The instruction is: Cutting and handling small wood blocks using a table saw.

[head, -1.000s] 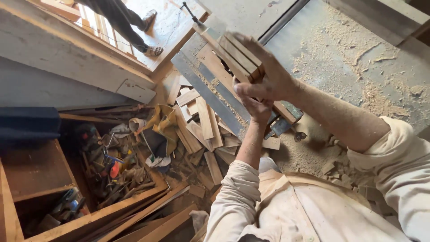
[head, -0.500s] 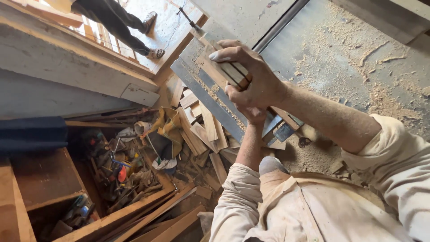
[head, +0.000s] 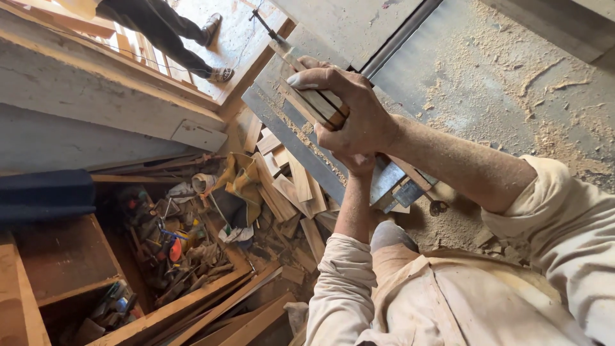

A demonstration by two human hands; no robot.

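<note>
Now the stack of wooden strips (head: pixel 323 102), gripped in the right hand (head: pixel 349 118), has been lowered nearer the saw table (head: pixel 307 157), while the left hand (head: pixel 357 163) is hidden beneath, its grip unclear.

Offcuts pile (head: pixel 291 192), tool clutter (head: pixel 170 247), yellow gloves (head: pixel 240 182), another person's legs (head: pixel 166 29)

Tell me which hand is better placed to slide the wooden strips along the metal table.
Probably the right. The right hand wraps over the wooden strips on the metal table; the left hand is mostly hidden beneath it, its grip unclear.
</note>
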